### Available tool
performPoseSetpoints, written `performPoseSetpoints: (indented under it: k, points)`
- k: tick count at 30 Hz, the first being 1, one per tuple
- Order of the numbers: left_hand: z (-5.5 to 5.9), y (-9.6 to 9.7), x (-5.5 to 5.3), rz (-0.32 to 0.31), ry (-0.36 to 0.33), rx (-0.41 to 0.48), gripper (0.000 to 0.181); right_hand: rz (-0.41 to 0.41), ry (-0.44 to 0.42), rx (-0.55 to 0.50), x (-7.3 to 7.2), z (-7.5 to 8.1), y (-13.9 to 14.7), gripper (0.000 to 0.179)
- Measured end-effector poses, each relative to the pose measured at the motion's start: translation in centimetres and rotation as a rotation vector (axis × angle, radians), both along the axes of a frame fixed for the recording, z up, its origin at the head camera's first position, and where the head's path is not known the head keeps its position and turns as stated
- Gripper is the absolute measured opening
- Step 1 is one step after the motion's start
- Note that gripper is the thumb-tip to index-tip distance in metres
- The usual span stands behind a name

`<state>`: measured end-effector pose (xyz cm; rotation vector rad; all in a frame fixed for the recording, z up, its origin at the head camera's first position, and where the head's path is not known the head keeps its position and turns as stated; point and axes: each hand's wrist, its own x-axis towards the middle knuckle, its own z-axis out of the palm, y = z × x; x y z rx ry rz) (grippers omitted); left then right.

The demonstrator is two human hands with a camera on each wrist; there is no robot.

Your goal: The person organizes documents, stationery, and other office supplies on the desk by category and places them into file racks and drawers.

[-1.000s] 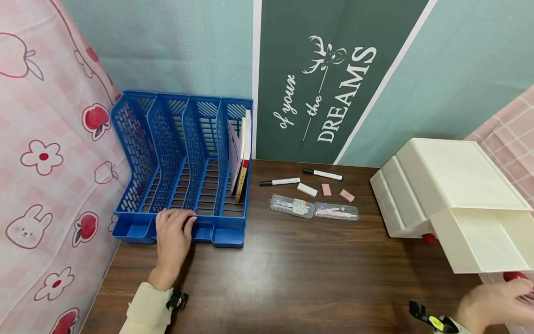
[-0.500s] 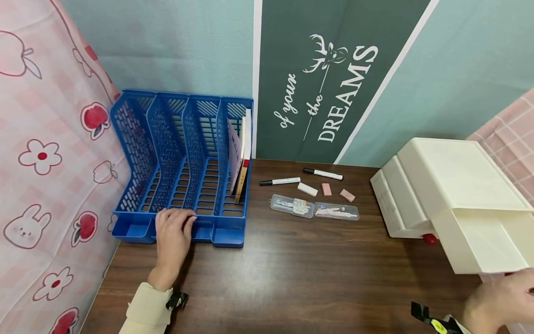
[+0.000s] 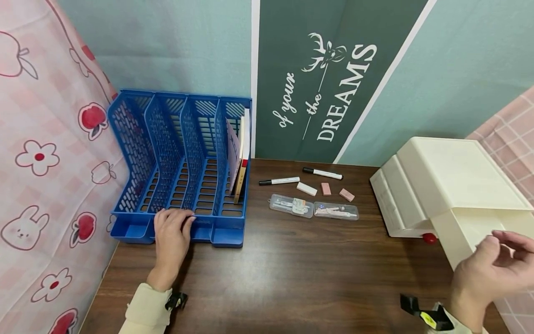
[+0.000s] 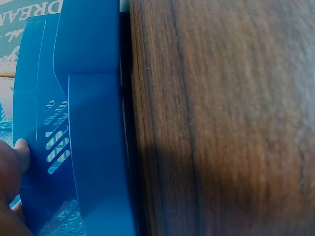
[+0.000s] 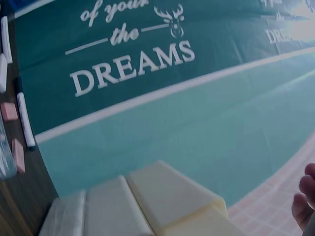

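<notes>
My left hand [image 3: 172, 239] grips the front edge of a blue file rack [image 3: 228, 237], fingers over its rim. In the left wrist view the thumb [image 4: 21, 153] lies against the rack's front [image 4: 96, 147]. My right hand [image 3: 494, 273] hovers above the pulled-out top drawer [image 3: 448, 239] of a cream drawer cabinet [image 3: 454, 171], fingers loosely bent and nothing visible in them. It hides part of the drawer. In the right wrist view a bit of that hand [image 5: 306, 194] shows at the right edge. Several books [image 3: 234, 150] stand in the rack's rightmost slot.
Between rack and cabinet lie two markers [image 3: 279, 181], a white eraser [image 3: 307, 189], two pink erasers [image 3: 326, 189] and an open clear case [image 3: 291, 205] of small drawing tools. A lower drawer has a red knob [image 3: 429, 238]. A patterned curtain [image 3: 54, 185] hangs at left.
My right hand has left the front of the pulled-out drawer and risen up over it. The drawer stays out. My left hand keeps its hold on the rack.
</notes>
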<state>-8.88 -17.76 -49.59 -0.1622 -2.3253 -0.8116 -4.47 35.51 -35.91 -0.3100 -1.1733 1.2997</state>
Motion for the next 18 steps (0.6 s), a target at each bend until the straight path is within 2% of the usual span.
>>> performPoseSetpoints:
  k: [5, 9, 11, 18]
  points:
    - [0.0, 0.0, 0.1, -0.004, 0.005, 0.003, 0.010, 0.115, -0.060, 0.125, -0.7, 0.2, -1.3, 0.017]
    - [0.0, 0.0, 0.1, -0.003, 0.010, 0.003, 0.010, 0.230, -0.102, 0.195, -1.4, -0.3, -1.8, 0.023]
    - [0.0, -0.1, 0.0, -0.004, 0.009, 0.002, 0.010, 0.281, -0.141, 0.233, -1.8, -0.8, -2.0, 0.025]
    - [-0.1, -0.1, -0.1, 0.000, -0.014, -0.002, 0.009, 0.366, -0.339, 0.426, -3.4, -2.5, -2.8, 0.031]
